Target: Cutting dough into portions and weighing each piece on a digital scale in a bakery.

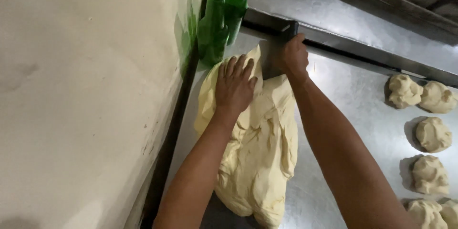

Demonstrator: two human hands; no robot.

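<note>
- A steel table (353, 90) runs along a pale plastered wall (86, 90), with a raised metal ledge (362, 43) at its far edge.
- A big slab of pale yellow dough (262, 157) lies on the table close to the wall, stretching from near the bottles down to the bottom of the view.
- The left hand (234, 86) lies flat on the upper part of the dough, palm down, fingers spread and pointing away from the person; its grip is apart, pressing on the dough and not closed on it.
- The right hand (294, 57) is at the far end of the dough, its grip clamped on a dark flat tool (279, 47) that stands upright between the dough and the ledge; what kind of tool it is I cannot tell.
- Two green glass bottles (217, 19) stand in the corner against the wall, just beyond the dough; the nearer one is open at the neck.
- Smaller dough lumps (431, 133) sit apart from each other along the right side of the table, well away from the big slab.
</note>
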